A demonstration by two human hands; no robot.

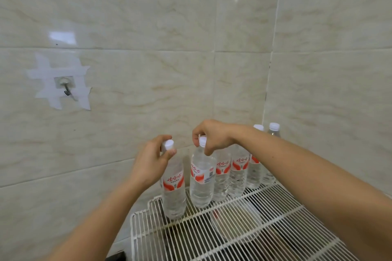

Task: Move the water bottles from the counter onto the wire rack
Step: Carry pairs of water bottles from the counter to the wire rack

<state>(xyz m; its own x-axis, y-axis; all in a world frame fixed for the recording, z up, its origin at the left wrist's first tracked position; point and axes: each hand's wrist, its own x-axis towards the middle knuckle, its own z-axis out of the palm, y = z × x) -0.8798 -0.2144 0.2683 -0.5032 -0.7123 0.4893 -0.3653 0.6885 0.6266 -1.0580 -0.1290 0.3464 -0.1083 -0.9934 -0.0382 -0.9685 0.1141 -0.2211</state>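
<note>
Several clear water bottles with red-and-white labels stand in a row along the tiled wall on the white wire rack (244, 231). My left hand (151, 163) grips the neck of the leftmost bottle (173, 193) just under its white cap; that bottle stands near the rack's left rear corner. My right hand (212, 135) pinches the white cap of the second bottle (201, 182) from above. Further bottles (238, 174) stand to the right, partly hidden behind my right forearm.
The tiled wall rises directly behind the row and forms a corner at the right. A taped metal hook (63, 87) sticks out of the wall at the left. Under the rack's wires sits a round lidded container (237, 224). The rack's front area holds no bottles.
</note>
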